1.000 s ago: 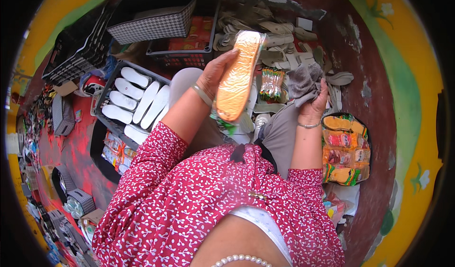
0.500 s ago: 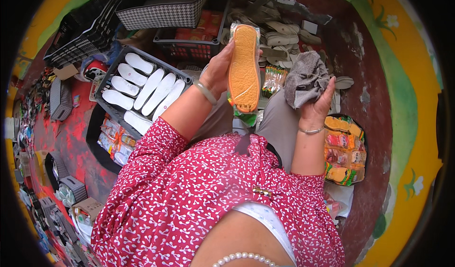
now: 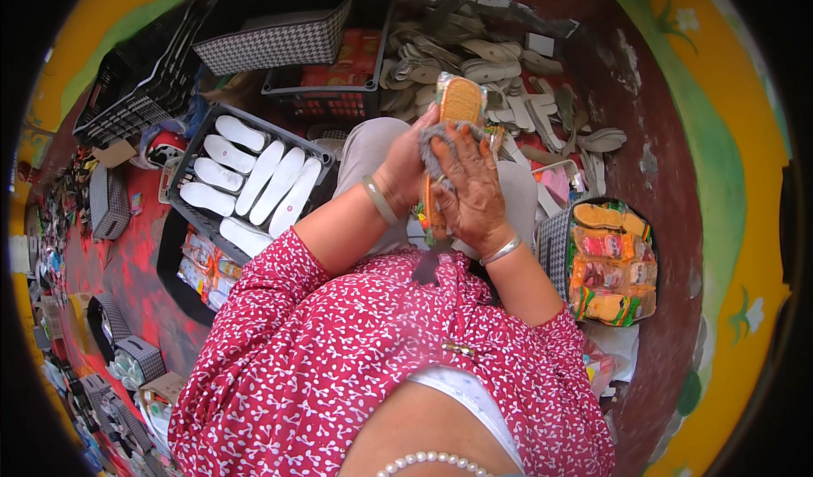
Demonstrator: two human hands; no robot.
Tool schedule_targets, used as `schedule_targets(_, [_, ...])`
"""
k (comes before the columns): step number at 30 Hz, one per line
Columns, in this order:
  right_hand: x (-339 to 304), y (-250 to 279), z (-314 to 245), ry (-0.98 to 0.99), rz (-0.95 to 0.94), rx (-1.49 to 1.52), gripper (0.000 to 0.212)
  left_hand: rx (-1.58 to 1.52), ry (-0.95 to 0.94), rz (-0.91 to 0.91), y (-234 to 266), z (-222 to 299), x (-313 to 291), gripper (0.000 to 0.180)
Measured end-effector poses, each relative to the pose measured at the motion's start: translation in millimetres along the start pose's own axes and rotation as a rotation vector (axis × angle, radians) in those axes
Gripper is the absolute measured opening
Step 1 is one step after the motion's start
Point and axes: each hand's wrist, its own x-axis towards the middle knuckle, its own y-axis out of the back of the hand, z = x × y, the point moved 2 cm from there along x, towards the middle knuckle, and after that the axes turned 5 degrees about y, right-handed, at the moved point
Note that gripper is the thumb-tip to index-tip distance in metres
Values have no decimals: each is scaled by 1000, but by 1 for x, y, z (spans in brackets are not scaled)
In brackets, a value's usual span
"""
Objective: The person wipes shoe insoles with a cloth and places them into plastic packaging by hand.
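Since half a second ago, the right hand has swung inward with the grey cloth, from out beside the right knee to the wrapped orange insole; the left hand and the insole sit slightly lower.

Coloured printing marks several wrappings: red and green patches show on the packets in the checked basket at the right, and red packs lie in the black crate at the top. Their lettering is too small to read. Any print on the held wrapper is covered or unclear.

Both forearms angle inward and meet in front of the chest, above the lap. The left hand grips the insole from its left side, partly hidden behind the cloth. The right hand lies flat over the front, back toward the camera, fingers slightly spread and pointing up, pressing the cloth against the insole's middle. The insole stands nearly upright between the two hands, leaning a little right, its top end clear of the fingers.

White insoles fill a dark crate on the left; pale insoles lie heaped beyond the knees.
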Motion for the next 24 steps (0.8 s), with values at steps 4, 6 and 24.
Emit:
schedule_targets(4, [18,9,19,-112,159,-80,51,183,-19,188,-16,-23,-1,51])
schedule_targets(6, [29,11,32,-169,285,-138,48,226,20,216,-15,-29,-1,48])
schedule_targets(24, [3,-6,-2,29,107,89,45,223,-165,52,-6,-7,-3,55])
